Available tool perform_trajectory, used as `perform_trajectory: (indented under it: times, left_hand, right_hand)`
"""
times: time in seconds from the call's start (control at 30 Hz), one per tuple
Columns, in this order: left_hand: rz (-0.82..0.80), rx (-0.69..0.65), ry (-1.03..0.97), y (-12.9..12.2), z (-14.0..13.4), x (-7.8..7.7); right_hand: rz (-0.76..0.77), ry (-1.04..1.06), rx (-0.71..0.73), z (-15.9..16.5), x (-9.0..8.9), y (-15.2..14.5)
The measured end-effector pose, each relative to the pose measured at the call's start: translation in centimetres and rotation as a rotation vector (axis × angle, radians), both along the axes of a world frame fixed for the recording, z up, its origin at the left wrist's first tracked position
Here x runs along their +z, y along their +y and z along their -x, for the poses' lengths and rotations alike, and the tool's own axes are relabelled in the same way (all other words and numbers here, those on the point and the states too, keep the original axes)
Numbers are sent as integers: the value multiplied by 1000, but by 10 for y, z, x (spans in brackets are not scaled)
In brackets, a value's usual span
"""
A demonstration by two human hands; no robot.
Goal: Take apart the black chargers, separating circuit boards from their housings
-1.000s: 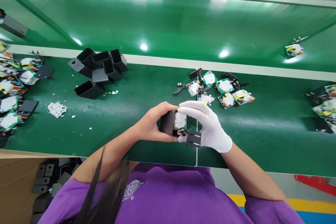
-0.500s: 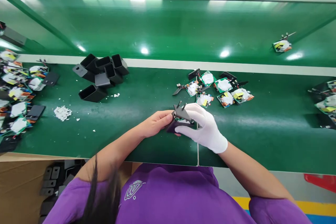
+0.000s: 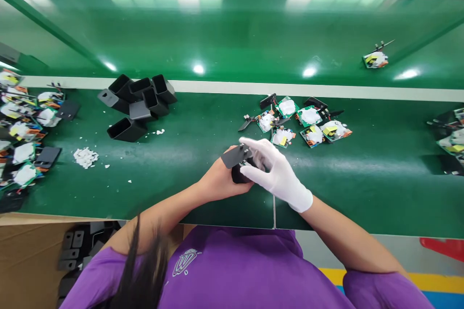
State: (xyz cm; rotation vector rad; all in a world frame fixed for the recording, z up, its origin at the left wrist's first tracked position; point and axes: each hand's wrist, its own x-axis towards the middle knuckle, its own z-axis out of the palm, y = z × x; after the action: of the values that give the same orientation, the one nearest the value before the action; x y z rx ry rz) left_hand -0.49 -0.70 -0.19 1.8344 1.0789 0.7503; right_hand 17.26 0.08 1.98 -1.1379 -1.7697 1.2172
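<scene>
My bare left hand (image 3: 217, 181) is wrapped round a black plastic housing (image 3: 237, 175), held above the front of the green bench. A flat black end cover with plug pins (image 3: 234, 156) sits tilted over the housing's opening. My right hand (image 3: 277, 171), in a white glove, closes about the cover's right side. Its index fingertip is at the cover's upper edge and its thumb lies lower, by the housing. The glove and cover hide most of what is inside the housing.
Empty black housings (image 3: 126, 129) stand at the back left, near a pile of white bits (image 3: 85, 158). Circuit boards with white filler (image 3: 310, 116) lie beyond my right hand. More boards (image 3: 25, 152) crowd the far left. One board (image 3: 376, 59) is on the raised green surface.
The housing has turned in my left hand, which now wraps further round it. The cover has swung left, its flat face showing. My right fingers have shifted along its edge.
</scene>
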Motion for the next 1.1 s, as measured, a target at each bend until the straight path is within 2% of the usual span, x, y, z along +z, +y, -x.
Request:
perform_trajectory:
  times: [0.07,0.2,0.33,0.43,0.53,0.63,0.73,0.87,0.93,1.1]
  left_hand:
    - [-59,-56,13,3,4,3]
    - [-68,-118,34,9,14,9]
    - [18,-100,50,15,21,16]
    - [145,-92,-30,18,25,22]
    - [238,-73,-92,20,27,25]
    - [260,-46,-73,21,28,27]
    - [259,-52,-54,21,27,27]
    - [232,-52,-36,18,25,24]
    - [212,-47,-15,17,23,23]
    - [183,-57,70,16,19,24]
  right_hand:
    - [35,46,15,-4,5,3]
    - [-67,76,78,-11,9,7]
    - [-127,129,206,-16,8,9]
    - [-163,66,238,-19,8,10]
    - [-162,-9,169,-19,7,10]
    - [-145,39,92,-16,3,9]
    - [-158,117,44,-13,-1,10]
    - [-46,207,-5,-11,-3,9]
    - [-6,198,-57,-10,-3,8]
    - [-40,96,-246,-10,-3,10]
